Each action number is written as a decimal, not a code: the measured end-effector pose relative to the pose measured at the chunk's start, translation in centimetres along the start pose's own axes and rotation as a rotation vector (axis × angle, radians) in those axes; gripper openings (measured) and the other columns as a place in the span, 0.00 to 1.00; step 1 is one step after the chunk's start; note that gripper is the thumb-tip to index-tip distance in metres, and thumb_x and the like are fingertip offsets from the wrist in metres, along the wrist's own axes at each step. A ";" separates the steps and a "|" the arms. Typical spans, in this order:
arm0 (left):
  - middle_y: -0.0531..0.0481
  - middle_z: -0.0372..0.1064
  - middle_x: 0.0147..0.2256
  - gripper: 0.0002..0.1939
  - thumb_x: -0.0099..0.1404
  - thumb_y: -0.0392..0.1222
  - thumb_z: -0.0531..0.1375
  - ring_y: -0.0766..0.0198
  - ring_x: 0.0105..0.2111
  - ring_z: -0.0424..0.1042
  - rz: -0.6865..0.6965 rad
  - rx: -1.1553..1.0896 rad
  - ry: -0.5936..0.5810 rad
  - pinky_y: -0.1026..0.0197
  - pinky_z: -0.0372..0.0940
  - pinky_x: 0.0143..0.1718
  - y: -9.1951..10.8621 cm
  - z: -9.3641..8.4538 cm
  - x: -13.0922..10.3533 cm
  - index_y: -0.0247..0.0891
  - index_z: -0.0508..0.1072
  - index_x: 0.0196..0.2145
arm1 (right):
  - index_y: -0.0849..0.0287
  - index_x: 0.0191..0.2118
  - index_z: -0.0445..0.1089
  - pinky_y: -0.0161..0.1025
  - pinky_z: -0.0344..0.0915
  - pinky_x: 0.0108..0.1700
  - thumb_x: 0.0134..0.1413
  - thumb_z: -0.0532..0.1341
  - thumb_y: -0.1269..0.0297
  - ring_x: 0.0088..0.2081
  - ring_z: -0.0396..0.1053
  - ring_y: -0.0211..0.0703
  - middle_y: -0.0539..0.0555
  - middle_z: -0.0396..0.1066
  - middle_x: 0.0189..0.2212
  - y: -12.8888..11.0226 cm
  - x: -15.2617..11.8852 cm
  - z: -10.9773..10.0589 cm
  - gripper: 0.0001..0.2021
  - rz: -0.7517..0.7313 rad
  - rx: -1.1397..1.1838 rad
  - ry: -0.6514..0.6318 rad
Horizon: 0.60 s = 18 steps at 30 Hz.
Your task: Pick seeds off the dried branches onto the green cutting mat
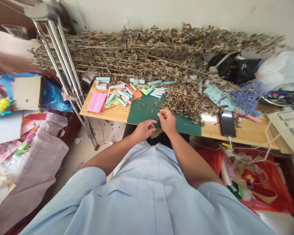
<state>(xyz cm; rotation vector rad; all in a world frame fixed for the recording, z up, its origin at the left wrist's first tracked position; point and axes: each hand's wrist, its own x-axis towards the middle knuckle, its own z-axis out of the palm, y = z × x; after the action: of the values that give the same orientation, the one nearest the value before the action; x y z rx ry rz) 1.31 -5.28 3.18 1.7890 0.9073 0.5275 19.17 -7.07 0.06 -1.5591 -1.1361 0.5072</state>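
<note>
My left hand (144,130) is curled in front of the near edge of a dark green mat (143,109), with what look like dark dried leaf bits in its fingers. Just right of it, my right hand (168,121) is over the mat's edge, thumb and fingertips pinched together. Whatever is between those fingertips is too small to make out. A heap of dried leaves (186,101) covers the right part of the mat, beyond my right hand. Loose crumbs lie scattered on the green surface.
Dried leafy stalks (137,55) are piled along the wall. Pale blue and pink paper rolls (122,93) and a pink sheet (97,102) lie left on the wooden table (88,104). To the right are a phone (227,124) on a cable and purple yarn (248,94). Crutches (63,62) lean at left.
</note>
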 end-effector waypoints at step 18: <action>0.49 0.74 0.37 0.34 0.61 0.36 0.64 0.64 0.36 0.72 0.113 0.028 0.025 0.61 0.68 0.43 -0.6 -0.8 6.2 0.34 0.65 0.65 | 0.54 0.49 0.74 0.42 0.71 0.37 0.60 0.63 0.55 0.29 0.70 0.40 0.53 0.78 0.37 0.0 -0.3 -0.4 0.14 -0.072 0.011 -0.070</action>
<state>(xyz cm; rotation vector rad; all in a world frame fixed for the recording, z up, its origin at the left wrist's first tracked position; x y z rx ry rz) 4.35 0.14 2.53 1.8706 0.8379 0.6124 19.35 -7.56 0.14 -1.4956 -1.2364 0.5220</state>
